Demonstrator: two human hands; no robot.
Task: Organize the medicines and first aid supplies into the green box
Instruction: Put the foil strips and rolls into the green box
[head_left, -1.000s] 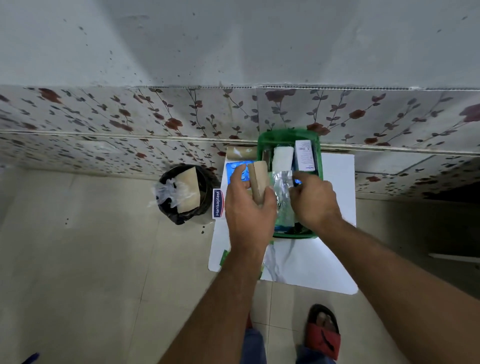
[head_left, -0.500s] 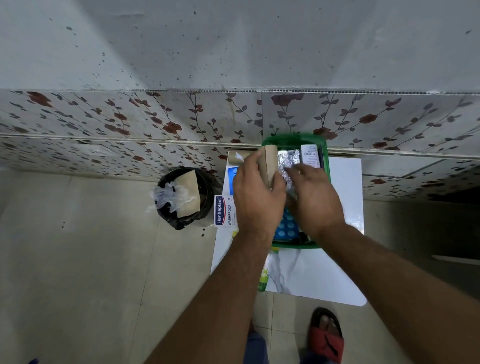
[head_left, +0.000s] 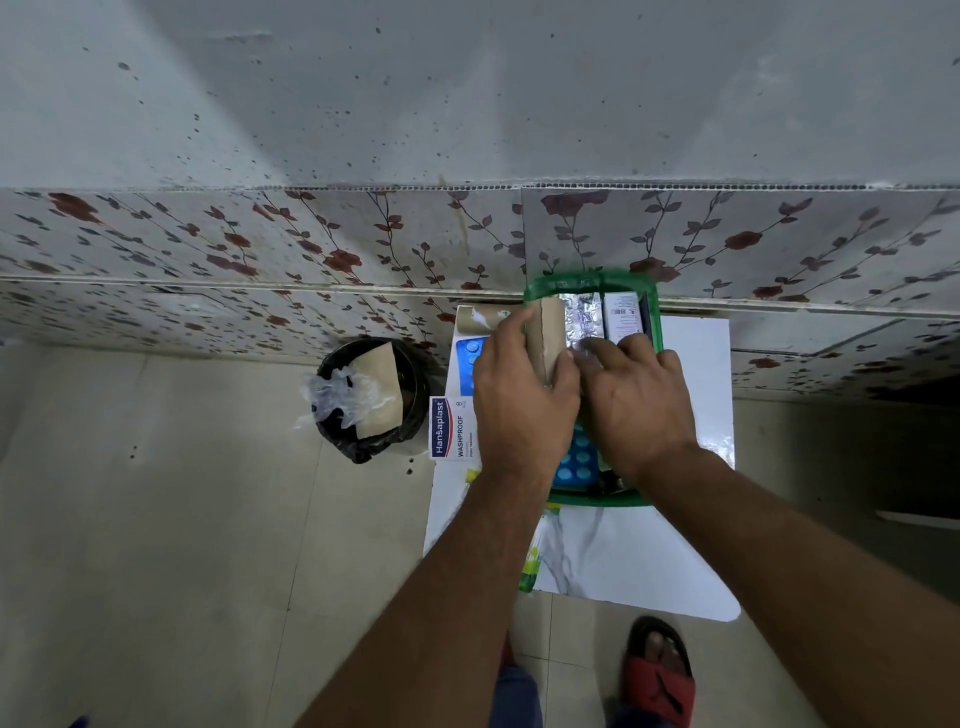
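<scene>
Far left I see a black bin (head_left: 370, 400) on the floor, then a Hansaplast box (head_left: 453, 427) lying on the white table (head_left: 691, 395). My left hand (head_left: 522, 397) is clamped around a brown cardboard roll (head_left: 546, 332), held upright at the green box (head_left: 592, 283)'s left wall. My right hand (head_left: 636, 400) reaches into the box, fingertips pinching a silver foil strip (head_left: 584, 317). Blue blister packs (head_left: 574, 460) lie inside beneath both hands, a white carton (head_left: 623, 314) at the far right.

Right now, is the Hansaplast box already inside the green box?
No, the Hansaplast box lies on the white board, left of the green box and beside the left hand.
</scene>
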